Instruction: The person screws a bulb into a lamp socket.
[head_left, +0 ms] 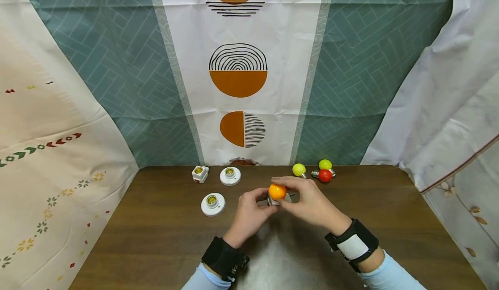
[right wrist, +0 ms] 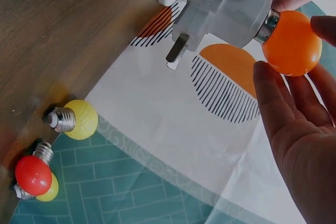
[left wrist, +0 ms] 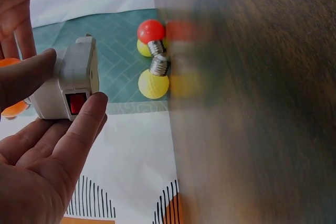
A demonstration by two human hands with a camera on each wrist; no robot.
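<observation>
1. Blue sleeves (head_left: pixel 205 280) are nearest, down low.
2. Left hand (head_left: pixel 250 212) pinches the white plug socket (left wrist: pixel 76 74) with thumb and fingers.
3. Right hand (head_left: pixel 309 200) is nearer the orange bulb (right wrist: pixel 292 44), pinching its round end.
4. Bulb and socket line up straight, the bulb's metal end at the socket's mouth.

Orange bulb (head_left: pixel 277 191): round, glossy, approx. upright, globe on top. Metal base (right wrist: pixel 268 26) sits in mouth of plug-in socket (left wrist: pixel 77 69), part of metal exposed; tightness n/d from views. Socket: whitish-grey plastic, blocky body, directly under bulb; red rocker switch (left wrist: pixel 77 103) in dk. frame on side; flat metal prongs (right wrist: pixel 177 49) pointing R. Both held up together, slightly R of ctr., toward far side.
</observation>
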